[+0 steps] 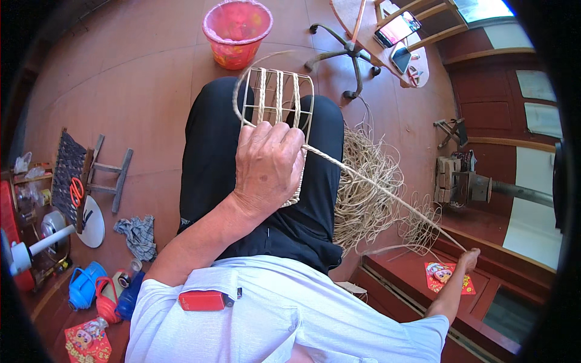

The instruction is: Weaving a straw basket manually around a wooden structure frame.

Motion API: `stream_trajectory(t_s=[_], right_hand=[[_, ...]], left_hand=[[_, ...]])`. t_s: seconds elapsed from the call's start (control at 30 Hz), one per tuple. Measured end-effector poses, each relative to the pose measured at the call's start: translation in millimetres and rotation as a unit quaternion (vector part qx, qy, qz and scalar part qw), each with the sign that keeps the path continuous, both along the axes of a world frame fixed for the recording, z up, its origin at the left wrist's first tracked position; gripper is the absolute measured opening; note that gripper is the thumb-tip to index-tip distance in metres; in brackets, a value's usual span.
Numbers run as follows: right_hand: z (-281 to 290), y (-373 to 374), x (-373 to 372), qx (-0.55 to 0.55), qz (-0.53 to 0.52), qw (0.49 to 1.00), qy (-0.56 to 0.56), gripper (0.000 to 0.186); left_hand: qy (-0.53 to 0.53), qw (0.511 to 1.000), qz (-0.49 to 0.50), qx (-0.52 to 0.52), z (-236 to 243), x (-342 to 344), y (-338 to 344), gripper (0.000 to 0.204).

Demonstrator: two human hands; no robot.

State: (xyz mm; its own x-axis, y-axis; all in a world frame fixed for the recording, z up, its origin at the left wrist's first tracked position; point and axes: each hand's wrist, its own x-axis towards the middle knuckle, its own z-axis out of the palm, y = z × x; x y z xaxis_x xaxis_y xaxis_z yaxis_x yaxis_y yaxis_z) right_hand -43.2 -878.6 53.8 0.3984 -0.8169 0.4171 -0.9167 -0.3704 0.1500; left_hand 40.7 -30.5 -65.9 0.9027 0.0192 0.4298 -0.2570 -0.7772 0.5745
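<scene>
A metal wire frame (310, 103), partly woven with pale twisted cord, rests between my knees. Three lengths of cord run along its far half. My left hand (269, 160) is closed around the frame's middle and hides much of the weaving there. From beside those fingers a taut cord (387, 192) stretches down and right to my right hand (469, 260), which is closed on it, far out to the side. Another strand (236, 97) loops loosely round the frame's left edge. A large heap of loose cord (366, 193) lies on the floor by my right leg.
A pink bin (237, 36) stands beyond my knees. A wheeled swivel base (351, 51) and a tabletop with phones (400, 57) are at far right. On the left are a woven stool (69, 169), orange scissors (76, 191), a checked cloth (138, 236) and a blue jug (88, 284).
</scene>
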Motion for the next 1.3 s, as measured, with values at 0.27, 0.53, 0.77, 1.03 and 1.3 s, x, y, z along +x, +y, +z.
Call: stream_trajectory(t_s=[0.27, 0.53, 0.77, 1.03, 1.3], right_hand=[[-94.6, 143.8, 102.5, 0.235, 0.481, 0.844, -0.037, 0.028], [-104.2, 626.5, 121.5, 0.363, 0.758, 0.541, -0.004, 0.031], [-129.6, 635.5, 130.7, 0.317, 0.777, 0.54, -0.065, 0.02], [-156.7, 430.4, 160.1, 0.191, 0.581, 0.79, -0.027, 0.008], [-144.6, 375.6, 135.8, 0.188, 0.443, 0.86, 0.17, 0.065]], left_hand=[[-0.007, 1.0, -0.018, 0.003, 3.9, 4.6, -3.7, 0.012], [0.006, 1.0, -0.002, 0.019, 3.8, 2.9, -2.4, 0.012], [0.013, 0.999, -0.003, 0.029, 7.1, 4.6, -4.5, 0.012], [0.033, 0.999, 0.004, 0.037, 10.4, 7.8, -3.1, 0.01], [0.05, 0.997, 0.008, 0.061, 10.1, 8.3, -3.3, 0.008]])
